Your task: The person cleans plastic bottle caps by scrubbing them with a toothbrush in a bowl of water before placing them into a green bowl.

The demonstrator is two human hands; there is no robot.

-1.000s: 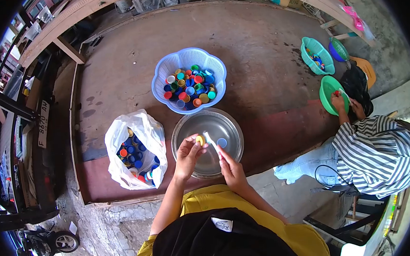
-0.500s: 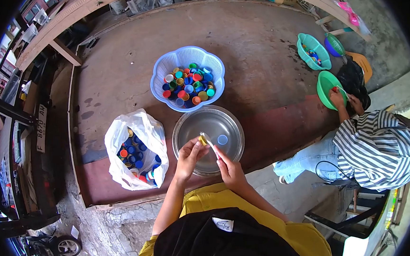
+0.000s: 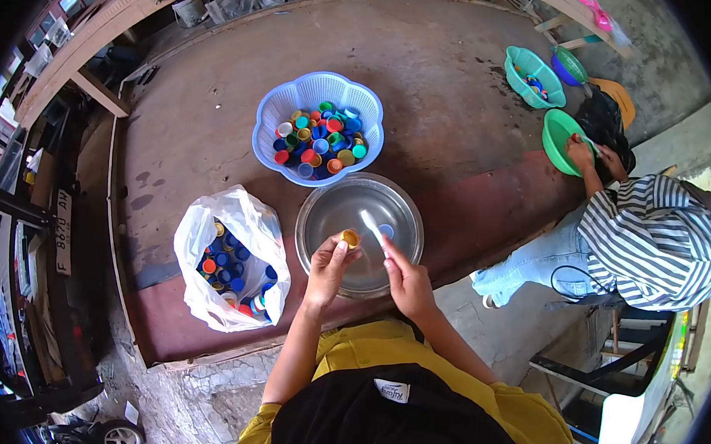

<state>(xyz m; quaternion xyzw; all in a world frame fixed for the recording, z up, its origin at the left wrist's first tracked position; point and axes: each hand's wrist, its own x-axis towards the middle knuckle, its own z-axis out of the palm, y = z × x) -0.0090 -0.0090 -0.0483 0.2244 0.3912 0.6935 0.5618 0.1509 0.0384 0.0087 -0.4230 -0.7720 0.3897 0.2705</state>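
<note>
Over the metal bowl (image 3: 305, 225), my left hand (image 3: 330, 267) pinches a yellow bottle cap (image 3: 349, 238) with its open side showing. My right hand (image 3: 408, 284) grips a white brush-like tool (image 3: 372, 225), its tip raised just right of the cap and apart from it. A pale cap (image 3: 386, 230) lies in the bowl, partly behind the tool. Behind the bowl stands a blue plastic basket (image 3: 270, 112) with many coloured caps (image 3: 317, 143). To the left, an open white plastic bag (image 3: 200, 292) holds mostly blue caps (image 3: 223, 258).
At the right, a person in a striped top (image 3: 662, 238) works with both hands at a green basin (image 3: 558, 138). Beyond it are a turquoise basket (image 3: 526, 63) with caps and a black bag (image 3: 604, 129). The table's front edge (image 3: 216, 357) runs close to my body.
The tool has moved off the yellow cap, up and to the right. My right hand has shifted right. The cap's opening now faces up more. The co-worker's hands have shifted slightly.
</note>
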